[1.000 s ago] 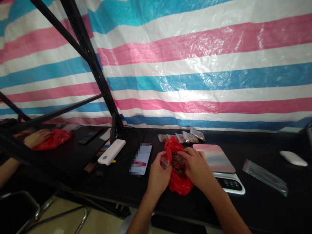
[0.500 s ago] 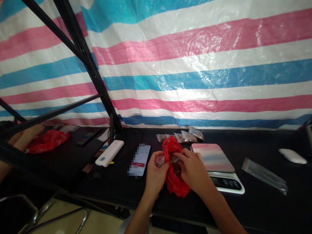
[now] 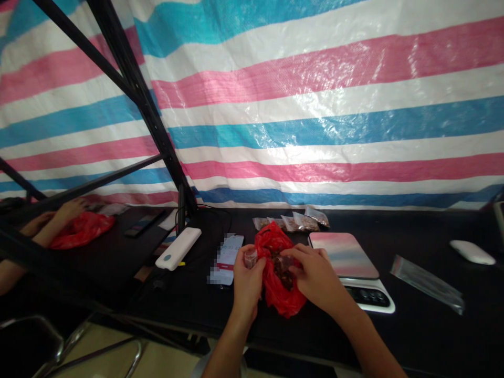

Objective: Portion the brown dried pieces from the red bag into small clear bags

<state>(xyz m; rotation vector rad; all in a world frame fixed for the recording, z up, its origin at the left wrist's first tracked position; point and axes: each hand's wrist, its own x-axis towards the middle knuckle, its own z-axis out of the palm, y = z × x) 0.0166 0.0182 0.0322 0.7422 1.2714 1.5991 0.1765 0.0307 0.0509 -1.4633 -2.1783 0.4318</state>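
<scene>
A crumpled red plastic bag [image 3: 284, 304] lies between my hands, its mouth spread so that small dark-brown dried pieces [image 3: 286, 281] show inside. On its left side, my left hand [image 3: 247, 281] is closed on a small clear plastic bag [image 3: 250, 258] and presses against the red bag's rim. My right hand [image 3: 317, 270] reaches over the right rim with its fingers curled at the contents. Something translucent shows by those fingertips; what they grip is partly hidden. Several small filled clear bags [image 3: 303, 221] stand in a row behind.
A kitchen scale [image 3: 344, 255] sits to the right, beside a stack of clear flat bags [image 3: 428, 284] and a white mouse [image 3: 472, 252]. On the left lie a phone [image 3: 230, 257] and a white power bank [image 3: 179, 248]. Past the black frame, another person's hands [image 3: 71, 210] are at a red bag [image 3: 84, 230].
The red bag's mouth has spread wider, showing more of the brown pieces. My left hand has shifted slightly left. Beyond the frame, the other person's hands have moved over their red bag.
</scene>
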